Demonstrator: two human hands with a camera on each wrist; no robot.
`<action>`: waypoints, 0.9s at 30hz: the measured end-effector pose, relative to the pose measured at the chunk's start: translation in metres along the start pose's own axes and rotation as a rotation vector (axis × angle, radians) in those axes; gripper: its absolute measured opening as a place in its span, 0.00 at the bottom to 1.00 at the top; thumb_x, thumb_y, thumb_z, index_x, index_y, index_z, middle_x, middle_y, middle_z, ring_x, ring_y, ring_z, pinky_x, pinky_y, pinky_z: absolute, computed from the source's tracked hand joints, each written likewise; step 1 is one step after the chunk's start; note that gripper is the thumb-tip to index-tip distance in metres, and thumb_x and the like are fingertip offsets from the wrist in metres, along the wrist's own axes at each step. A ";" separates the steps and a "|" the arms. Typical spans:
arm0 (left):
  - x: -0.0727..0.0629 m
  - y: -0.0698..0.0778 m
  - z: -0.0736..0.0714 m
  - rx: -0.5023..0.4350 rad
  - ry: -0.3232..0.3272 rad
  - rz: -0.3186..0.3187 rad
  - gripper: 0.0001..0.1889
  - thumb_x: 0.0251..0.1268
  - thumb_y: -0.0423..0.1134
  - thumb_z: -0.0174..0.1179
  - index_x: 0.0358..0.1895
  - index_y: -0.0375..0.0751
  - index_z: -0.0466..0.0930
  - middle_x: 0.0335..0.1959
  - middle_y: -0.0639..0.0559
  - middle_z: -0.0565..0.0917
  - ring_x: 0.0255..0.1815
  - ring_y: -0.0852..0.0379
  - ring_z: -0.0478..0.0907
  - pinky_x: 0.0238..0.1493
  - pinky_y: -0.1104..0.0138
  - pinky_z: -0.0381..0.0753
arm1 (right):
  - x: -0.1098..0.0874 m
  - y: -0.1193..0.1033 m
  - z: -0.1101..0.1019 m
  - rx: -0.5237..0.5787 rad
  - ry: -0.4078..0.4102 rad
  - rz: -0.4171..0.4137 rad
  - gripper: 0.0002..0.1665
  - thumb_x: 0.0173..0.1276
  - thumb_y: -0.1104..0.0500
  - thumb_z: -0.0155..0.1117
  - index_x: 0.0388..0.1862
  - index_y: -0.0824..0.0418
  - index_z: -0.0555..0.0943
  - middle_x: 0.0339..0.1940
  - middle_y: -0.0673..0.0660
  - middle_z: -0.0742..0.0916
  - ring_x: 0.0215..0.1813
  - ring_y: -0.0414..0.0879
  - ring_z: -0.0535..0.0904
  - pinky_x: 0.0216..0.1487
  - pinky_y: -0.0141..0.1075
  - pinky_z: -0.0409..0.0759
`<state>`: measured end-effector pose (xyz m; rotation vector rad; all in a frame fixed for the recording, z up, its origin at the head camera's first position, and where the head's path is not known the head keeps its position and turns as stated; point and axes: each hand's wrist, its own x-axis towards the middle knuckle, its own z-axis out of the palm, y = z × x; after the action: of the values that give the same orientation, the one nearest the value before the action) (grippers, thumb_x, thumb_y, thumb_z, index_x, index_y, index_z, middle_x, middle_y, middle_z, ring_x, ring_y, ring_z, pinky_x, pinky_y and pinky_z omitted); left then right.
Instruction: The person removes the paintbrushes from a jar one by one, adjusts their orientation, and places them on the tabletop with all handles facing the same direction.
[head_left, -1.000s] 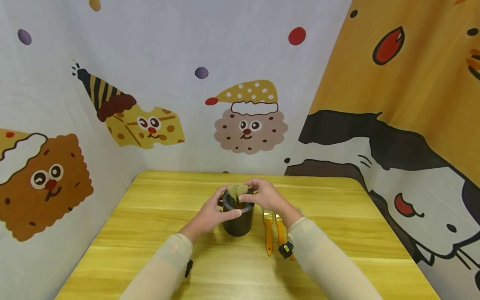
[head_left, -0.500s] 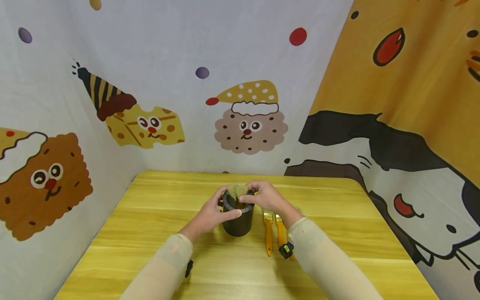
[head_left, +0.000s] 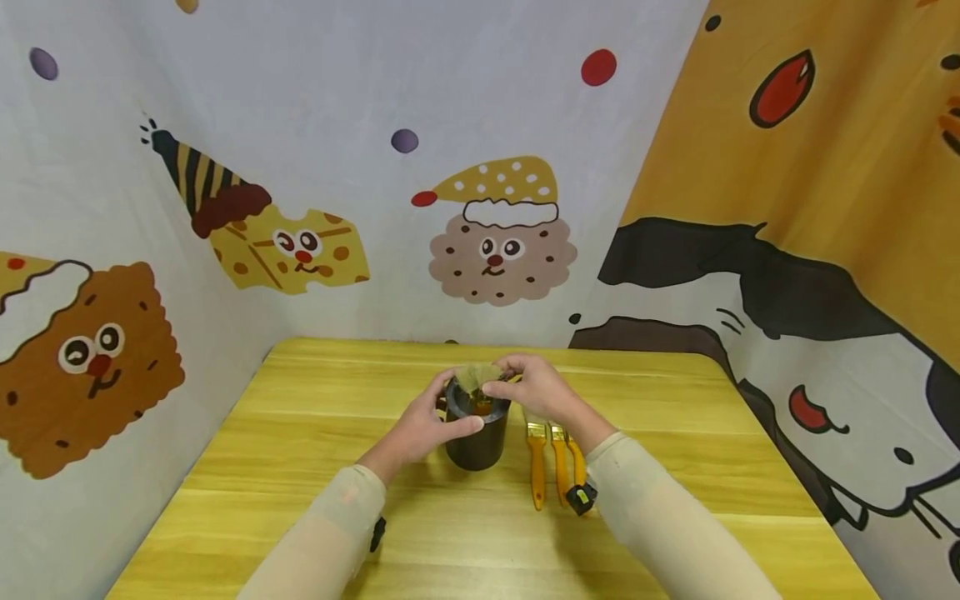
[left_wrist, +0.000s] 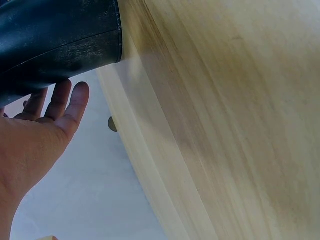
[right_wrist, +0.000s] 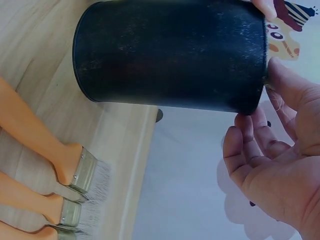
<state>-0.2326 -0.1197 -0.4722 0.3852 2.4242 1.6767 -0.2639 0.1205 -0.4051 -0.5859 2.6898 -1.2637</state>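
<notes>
A black cylindrical container [head_left: 477, 448] stands upright on the table in the head view. My left hand [head_left: 429, 421] holds its left side, thumb over the near rim. In the left wrist view, the fingers [left_wrist: 60, 100] curve along the container's wall. A pale tan, bristle-like tuft [head_left: 472, 377] sticks out of the container's mouth, with something orange below it inside. My right hand [head_left: 542, 388] pinches the tuft at the right rim. Thin strands [right_wrist: 281, 102] show between thumb and fingers in the right wrist view. The tuft's lower part is hidden inside the container.
Several paintbrushes with orange handles [head_left: 537, 471] and pale bristles [right_wrist: 101, 177] lie right of the container. A wooden table [head_left: 330, 400] is backed by a printed cloth [head_left: 360, 75]. The table's far edge lies just beyond the hands.
My right hand has shifted slightly up and to the right, and the tuft has spread or turned a little. The left hand and the container stay nearly in place.
</notes>
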 end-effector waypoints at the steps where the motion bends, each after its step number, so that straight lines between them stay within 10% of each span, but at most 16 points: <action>1: 0.000 0.000 0.000 0.001 0.002 -0.001 0.47 0.62 0.62 0.77 0.80 0.79 0.58 0.68 0.54 0.77 0.64 0.49 0.77 0.58 0.53 0.84 | -0.001 -0.001 -0.001 -0.001 0.003 0.001 0.13 0.74 0.46 0.75 0.48 0.52 0.88 0.54 0.53 0.89 0.53 0.52 0.83 0.52 0.44 0.83; 16: 0.000 0.003 0.000 -0.005 0.009 -0.016 0.48 0.60 0.63 0.78 0.80 0.79 0.58 0.69 0.54 0.77 0.66 0.48 0.77 0.61 0.51 0.84 | -0.002 -0.003 -0.012 0.055 0.014 0.019 0.30 0.79 0.45 0.68 0.71 0.60 0.77 0.56 0.58 0.93 0.56 0.52 0.90 0.61 0.54 0.86; 27: 0.000 0.002 0.001 0.003 0.010 -0.021 0.48 0.59 0.64 0.77 0.81 0.79 0.58 0.69 0.53 0.78 0.65 0.49 0.77 0.61 0.50 0.83 | -0.007 -0.009 -0.023 0.154 0.040 0.004 0.21 0.78 0.42 0.69 0.36 0.58 0.84 0.22 0.49 0.74 0.30 0.46 0.66 0.35 0.39 0.68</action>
<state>-0.2323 -0.1184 -0.4705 0.3509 2.4298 1.6707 -0.2606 0.1345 -0.3844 -0.5415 2.5920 -1.4804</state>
